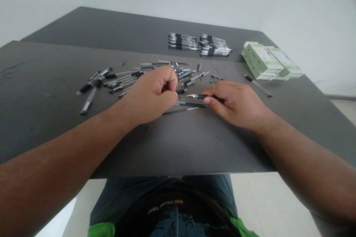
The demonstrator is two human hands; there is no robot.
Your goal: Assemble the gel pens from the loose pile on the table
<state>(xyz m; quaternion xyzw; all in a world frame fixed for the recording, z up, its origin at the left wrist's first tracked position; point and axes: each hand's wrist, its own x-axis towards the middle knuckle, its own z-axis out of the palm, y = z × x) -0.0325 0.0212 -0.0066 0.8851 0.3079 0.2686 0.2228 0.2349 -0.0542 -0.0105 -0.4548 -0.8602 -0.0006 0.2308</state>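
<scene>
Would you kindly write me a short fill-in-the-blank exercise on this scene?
1. The ____ hand grips a pen by its dark part.
2. The tip of that pen points toward the ____ hand.
3. The boxes are white and light ____.
4. From the wearer's view, the neatly grouped pens lie to the ____ of the boxes.

Missing words: right; left; green; left.

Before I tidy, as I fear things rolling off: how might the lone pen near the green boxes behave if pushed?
The pen may roll, being rod-shaped on a flat tabletop. Its clear barrel suggests light, probably stiff plastic.
</scene>
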